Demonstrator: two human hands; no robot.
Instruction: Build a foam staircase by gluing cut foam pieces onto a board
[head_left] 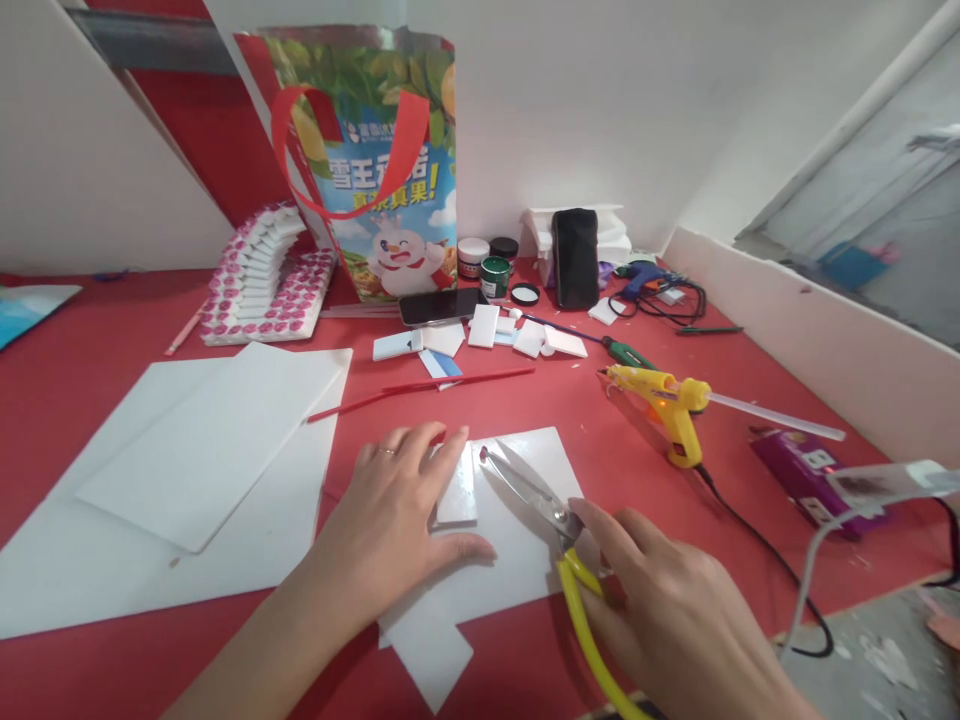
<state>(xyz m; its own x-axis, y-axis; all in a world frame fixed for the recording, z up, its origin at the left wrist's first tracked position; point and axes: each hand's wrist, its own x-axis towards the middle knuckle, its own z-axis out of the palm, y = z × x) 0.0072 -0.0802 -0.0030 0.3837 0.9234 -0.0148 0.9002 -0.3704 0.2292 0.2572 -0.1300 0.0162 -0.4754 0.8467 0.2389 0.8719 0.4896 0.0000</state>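
Note:
My right hand point(660, 580) is wrapped round the yellow handles of a pair of scissors point(581, 600). Their blades look closed and point up and left, with a tiny dark red bit point(484, 454) at the tip. Beneath them lies a white sheet point(517, 560). A small glossy white rectangular piece point(459, 490) rests on that sheet. My left hand point(397, 500) lies over the piece's left side, thumb and fingers stretched apart, index finger touching it. A cut white strip point(431, 660) lies below my left hand.
Large white boards point(225, 450) lie at the left. A yellow glue gun point(667, 400) with its cord stands right, near a purple box point(810, 470). Behind are thin red sticks point(450, 382), small white pieces point(484, 326), paint jars point(495, 277), a phone point(575, 260) and a printed bag point(390, 180).

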